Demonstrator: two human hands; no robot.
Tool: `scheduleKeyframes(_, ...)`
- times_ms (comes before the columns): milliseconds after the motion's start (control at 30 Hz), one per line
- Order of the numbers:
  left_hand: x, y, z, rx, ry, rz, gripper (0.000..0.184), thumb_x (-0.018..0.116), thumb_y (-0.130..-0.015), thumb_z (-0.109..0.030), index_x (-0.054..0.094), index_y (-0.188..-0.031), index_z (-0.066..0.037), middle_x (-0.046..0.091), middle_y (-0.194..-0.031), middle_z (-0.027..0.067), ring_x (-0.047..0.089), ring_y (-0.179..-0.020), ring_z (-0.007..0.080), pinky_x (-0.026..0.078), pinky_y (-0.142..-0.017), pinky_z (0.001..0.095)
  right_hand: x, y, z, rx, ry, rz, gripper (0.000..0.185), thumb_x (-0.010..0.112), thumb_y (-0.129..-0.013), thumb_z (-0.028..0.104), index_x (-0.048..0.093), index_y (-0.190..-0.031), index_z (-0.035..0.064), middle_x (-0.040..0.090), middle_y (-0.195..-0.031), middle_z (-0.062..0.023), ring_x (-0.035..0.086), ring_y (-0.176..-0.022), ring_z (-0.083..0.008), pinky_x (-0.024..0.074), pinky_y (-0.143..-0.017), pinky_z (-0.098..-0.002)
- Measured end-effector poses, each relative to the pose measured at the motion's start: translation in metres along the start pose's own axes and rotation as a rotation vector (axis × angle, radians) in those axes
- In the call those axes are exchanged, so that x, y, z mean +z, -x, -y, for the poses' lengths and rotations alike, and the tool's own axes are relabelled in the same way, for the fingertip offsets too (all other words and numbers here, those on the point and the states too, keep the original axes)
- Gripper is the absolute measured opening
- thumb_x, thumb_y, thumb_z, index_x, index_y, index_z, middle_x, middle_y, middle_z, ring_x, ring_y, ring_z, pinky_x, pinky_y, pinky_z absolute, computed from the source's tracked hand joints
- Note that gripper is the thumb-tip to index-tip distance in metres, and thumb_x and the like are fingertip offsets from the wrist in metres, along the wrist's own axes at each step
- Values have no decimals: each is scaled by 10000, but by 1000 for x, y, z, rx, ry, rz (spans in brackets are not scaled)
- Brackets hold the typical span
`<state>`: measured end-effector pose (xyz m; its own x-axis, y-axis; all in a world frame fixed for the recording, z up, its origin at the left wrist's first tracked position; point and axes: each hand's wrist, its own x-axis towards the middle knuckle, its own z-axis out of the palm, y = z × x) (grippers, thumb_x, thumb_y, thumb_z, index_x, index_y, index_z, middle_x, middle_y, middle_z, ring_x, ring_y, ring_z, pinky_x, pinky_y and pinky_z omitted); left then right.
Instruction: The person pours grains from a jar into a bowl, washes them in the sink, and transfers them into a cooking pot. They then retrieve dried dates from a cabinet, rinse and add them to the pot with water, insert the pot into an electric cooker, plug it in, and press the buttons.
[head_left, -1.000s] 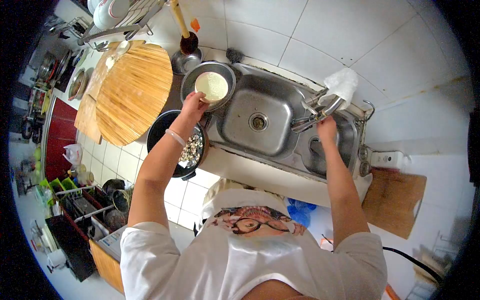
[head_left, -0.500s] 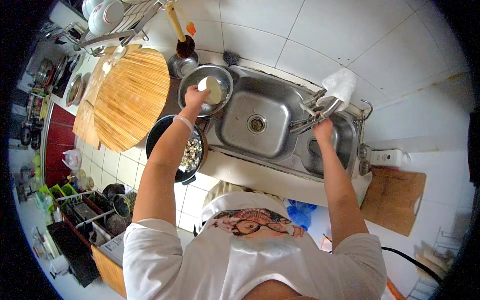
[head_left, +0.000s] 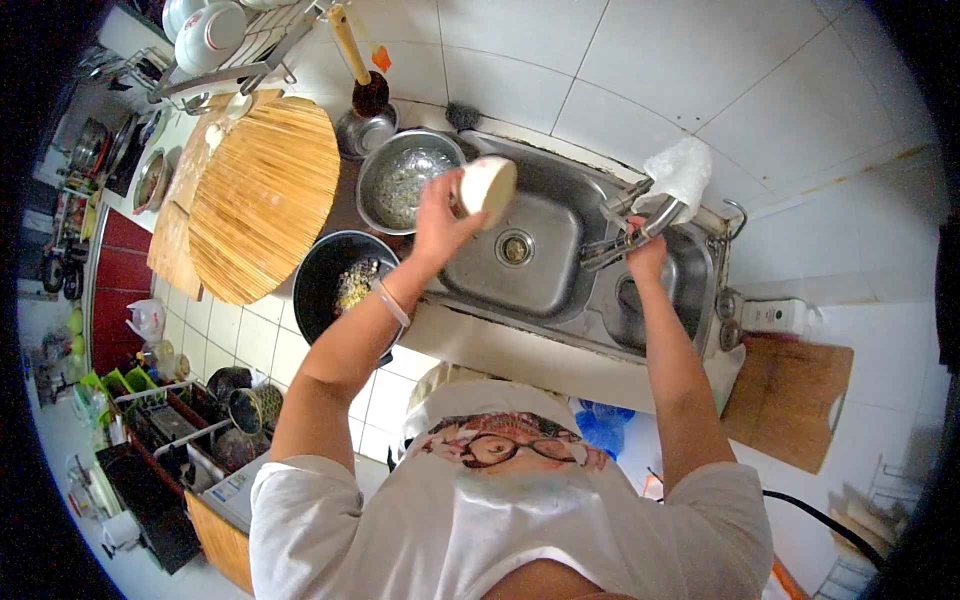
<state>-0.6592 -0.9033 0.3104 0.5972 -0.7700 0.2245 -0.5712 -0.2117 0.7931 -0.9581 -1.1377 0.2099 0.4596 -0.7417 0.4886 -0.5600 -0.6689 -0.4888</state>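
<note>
My left hand [head_left: 440, 222] grips a pale bowl [head_left: 489, 190], which is tilted on its side over the left edge of the large sink basin [head_left: 515, 285]. Just left of it, a steel bowl [head_left: 395, 195] holds what looks like clear liquid. Below my left forearm, a dark pot [head_left: 318, 290] contains small chopped pieces. My right hand [head_left: 647, 255] is closed round the metal faucet [head_left: 655, 222], whose spout end points over the large basin. A white cloth [head_left: 680, 178] is wrapped on the faucet's upper part.
A round slatted wooden mat [head_left: 265, 200] lies on wooden boards at the left. A smaller steel bowl [head_left: 362, 135] and a wooden-handled brush [head_left: 369, 92] are by the wall. A cutting board [head_left: 790, 400] and a white box [head_left: 775, 316] stand on the right. A dish rack [head_left: 245, 65] is upper left.
The pale bowl, first upright over the steel bowl, was tipped there and has since moved right with my left hand to the sink. My right hand has stayed on the faucet.
</note>
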Motion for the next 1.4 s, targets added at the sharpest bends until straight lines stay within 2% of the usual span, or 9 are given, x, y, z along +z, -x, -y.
scheduleKeyframes(100, 62, 31, 25, -436, 664, 210, 549, 733, -690, -150, 468, -1155, -31, 562, -1014, 87, 561, -886, 182, 473, -754, 306, -1, -3, 17, 364, -353, 39, 144, 607, -792, 106, 638, -915, 37, 638, -811, -54, 599, -729, -173, 461, -660, -304)
scheduleKeyframes(300, 132, 83, 30, -1001, 1178, 384, 334, 621, -792, -123, 502, -1099, -68, 567, -969, 43, 561, -876, 155, 488, -726, 287, 29, 13, -14, 243, -299, 132, 139, 603, -785, 74, 636, -899, 3, 635, -841, -49, 576, -742, -151, 457, -651, -290)
scheduleKeyframes(433, 142, 89, 25, -1022, 1249, 451, 356, 558, -817, -87, 482, -1165, -83, 558, -1072, 76, 550, -988, 203, 486, -856, 333, 32, 14, 9, 570, -888, 119, 131, 591, -785, 57, 637, -896, 4, 632, -833, -46, 589, -745, -160, 462, -655, -293)
scheduleKeyframes(533, 146, 89, 18, -1064, 1276, 386, 309, 559, -795, -61, 473, -1091, -77, 553, -981, 55, 572, -869, 180, 510, -731, 279, 2, 5, 51, 412, -410, 129, 120, 586, -787, 57, 633, -881, -1, 629, -827, -48, 599, -745, -169, 466, -645, -296)
scheduleKeyframes(833, 163, 92, 34, -1082, 1254, 357, 336, 561, -779, -32, 458, -1094, -86, 544, -1003, 67, 573, -884, 190, 519, -729, 275, 48, 20, -23, 500, -665, 119, 158, 607, -731, 26, 621, -889, 25, 602, -810, -60, 590, -745, -172, 482, -663, -323)
scheduleKeyframes(933, 168, 94, 38, -1077, 1264, 335, 331, 557, -779, -27, 467, -1092, -85, 545, -1009, 65, 571, -895, 191, 519, -736, 278, 34, 21, 0, 316, -368, 142, 202, 588, -712, -19, 613, -907, 29, 602, -827, -56, 587, -771, -159, 477, -679, -311)
scheduleKeyframes(1000, 162, 93, 29, -1081, 1261, 331, 324, 556, -779, -24, 472, -1087, -84, 546, -1011, 65, 570, -897, 191, 519, -737, 279, 25, 18, 15, 303, -382, 94, 160, 601, -750, 143, 565, -874, 49, 603, -815, -141, 599, -777, -317, 462, -665, -381)
scheduleKeyframes(1100, 163, 95, 30, -1081, 1251, 336, 334, 564, -781, -44, 479, -1098, -104, 547, -1035, 64, 558, -917, 207, 505, -750, 308, 38, 25, -13, 111, -104, 56, 165, 609, -751, 141, 548, -867, 40, 591, -805, -158, 591, -763, -327, 457, -652, -391)
scheduleKeyframes(1400, 175, 99, 38, -1072, 1213, 327, 372, 576, -772, -50, 469, -1123, -111, 540, -1053, 62, 548, -928, 211, 500, -750, 327, 6, 25, 8, 352, 113, 200, 133, 614, -704, 105, 576, -821, 56, 622, -757, -157, 608, -724, -320, 462, -630, -435)
